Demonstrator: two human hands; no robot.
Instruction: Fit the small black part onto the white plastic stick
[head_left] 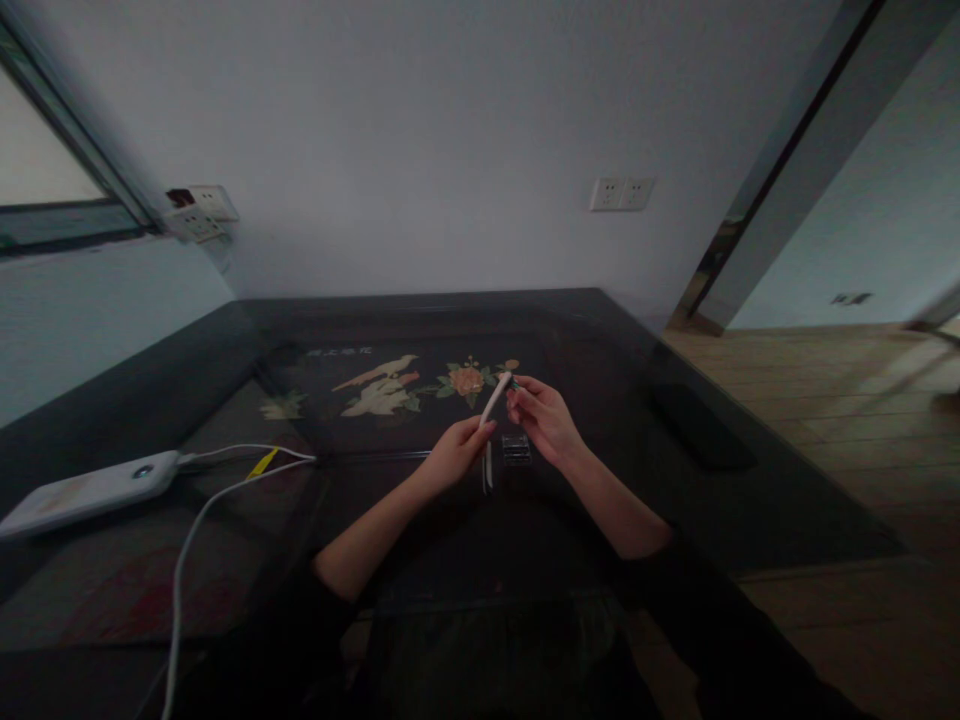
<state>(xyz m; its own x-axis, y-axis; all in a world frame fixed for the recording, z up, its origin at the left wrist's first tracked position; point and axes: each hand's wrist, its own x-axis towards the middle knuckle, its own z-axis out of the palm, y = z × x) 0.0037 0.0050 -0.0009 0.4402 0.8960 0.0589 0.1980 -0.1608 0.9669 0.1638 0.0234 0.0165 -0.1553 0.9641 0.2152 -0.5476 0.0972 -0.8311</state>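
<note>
Over the middle of a dark glass-topped table (615, 330), both my hands hold a slim white handle (494, 401), perhaps a razor. My left hand (454, 454) is closed round its lower end. My right hand (541, 414) pinches its upper tip, where a small dark part sits. A small clear ribbed piece (516, 449) lies on the table just below my right hand. A thin pale strip (487, 468) lies on the table under my left hand.
A white power bank (86, 492) lies at the left edge with a white cable (196, 530) running toward me. A bird-and-flower picture (390, 388) shows under the glass. A dark flat object (701, 425) rests on the right. Wall sockets (621, 193) and wood floor (840, 400) lie beyond.
</note>
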